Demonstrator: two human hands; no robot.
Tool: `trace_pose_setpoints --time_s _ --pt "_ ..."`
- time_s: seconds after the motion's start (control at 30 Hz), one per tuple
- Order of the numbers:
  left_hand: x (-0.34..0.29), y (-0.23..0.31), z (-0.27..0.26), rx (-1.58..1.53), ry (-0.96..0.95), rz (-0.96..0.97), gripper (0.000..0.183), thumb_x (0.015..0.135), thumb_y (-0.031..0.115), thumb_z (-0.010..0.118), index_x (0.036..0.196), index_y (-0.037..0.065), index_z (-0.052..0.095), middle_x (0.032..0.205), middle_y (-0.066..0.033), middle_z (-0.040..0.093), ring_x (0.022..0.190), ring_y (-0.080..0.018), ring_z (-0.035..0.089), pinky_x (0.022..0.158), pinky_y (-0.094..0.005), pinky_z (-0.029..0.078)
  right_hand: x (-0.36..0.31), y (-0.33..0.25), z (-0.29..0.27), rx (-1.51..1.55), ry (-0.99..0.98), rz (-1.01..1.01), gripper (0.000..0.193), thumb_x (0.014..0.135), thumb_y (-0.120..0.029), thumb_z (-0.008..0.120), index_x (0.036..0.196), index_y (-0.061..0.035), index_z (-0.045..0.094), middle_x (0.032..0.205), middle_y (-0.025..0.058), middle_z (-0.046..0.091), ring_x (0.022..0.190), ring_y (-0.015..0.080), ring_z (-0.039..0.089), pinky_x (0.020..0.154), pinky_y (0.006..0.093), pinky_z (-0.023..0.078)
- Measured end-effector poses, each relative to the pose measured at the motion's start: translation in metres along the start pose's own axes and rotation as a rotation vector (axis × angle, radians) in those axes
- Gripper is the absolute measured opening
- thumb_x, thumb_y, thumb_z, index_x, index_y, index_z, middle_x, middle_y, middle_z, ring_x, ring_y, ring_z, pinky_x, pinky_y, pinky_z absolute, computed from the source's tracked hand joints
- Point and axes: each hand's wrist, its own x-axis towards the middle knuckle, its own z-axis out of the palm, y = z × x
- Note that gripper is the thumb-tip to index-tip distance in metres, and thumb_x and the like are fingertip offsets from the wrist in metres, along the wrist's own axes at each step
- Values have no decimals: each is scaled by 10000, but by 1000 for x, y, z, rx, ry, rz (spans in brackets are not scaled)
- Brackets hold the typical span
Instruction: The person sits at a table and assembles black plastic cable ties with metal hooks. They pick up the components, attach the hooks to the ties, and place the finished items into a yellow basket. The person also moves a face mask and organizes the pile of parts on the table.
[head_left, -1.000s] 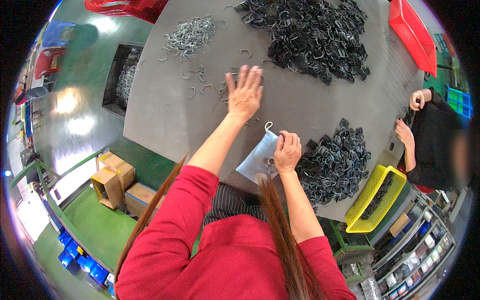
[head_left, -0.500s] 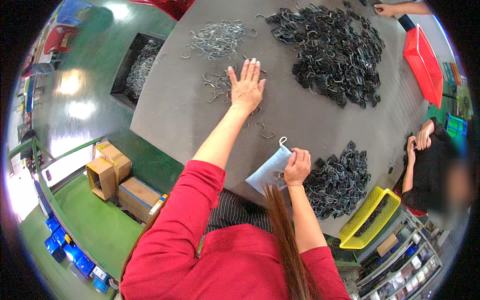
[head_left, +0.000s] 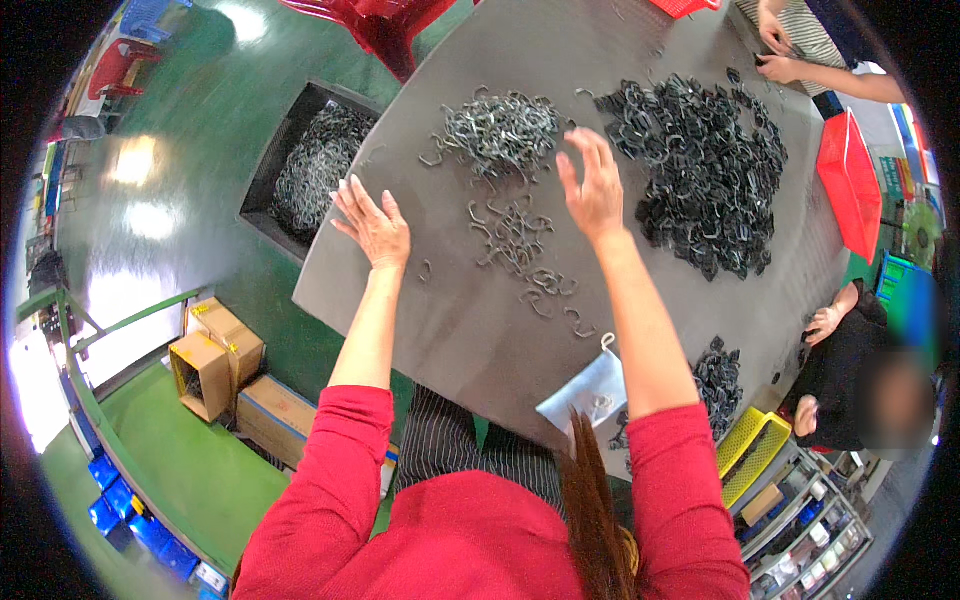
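Observation:
My left hand [head_left: 375,228] is open, fingers spread, by the left edge of the grey table [head_left: 440,350]. Nothing shows in it. My right hand [head_left: 596,192] is held out, thumb apart from the fingers, between two piles, and also looks free. On its left lies a heap of silvery bent metal clips [head_left: 505,130], with a looser scatter of the same clips [head_left: 515,238] below. To its right spreads a big pile of black clips [head_left: 715,180]. A light blue pouch [head_left: 580,392] with a white loop lies near my right forearm, with small metal bits on it.
A black bin [head_left: 262,200] of silvery pieces stands on the floor left of the table. A smaller dark clip pile [head_left: 718,385] and a yellow basket [head_left: 752,455] are at the right. A red tray [head_left: 848,185] lies at the far right. Two co-workers' hands [head_left: 780,55] [head_left: 825,322] are nearby.
My left hand has moved left, from the scattered clips to the table edge. My right hand has left the pouch and reached forward beside the silvery heap. The view has shifted.

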Motion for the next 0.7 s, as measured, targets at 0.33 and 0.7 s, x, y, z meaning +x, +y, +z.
trace_pose_setpoints --time_s 0.33,0.7 --pt "86 8 34 -184 -249 433 573 945 380 374 1413 70 259 1459 -102 282 1375 -254 195 1106 -460 117 45 35 90 -30 -208 263 546 885 -532 438 1335 -224 420 1372 20 436 1339 212 289 1117 417 119" --pt "96 17 26 -659 -470 654 421 916 266 460 1292 79 440 1330 -114 450 1273 -272 378 1078 -421 248 4 -87 161 -5 -47 223 338 853 -252 553 1174 -147 571 1249 43 545 1256 256 414 1081 450 210"
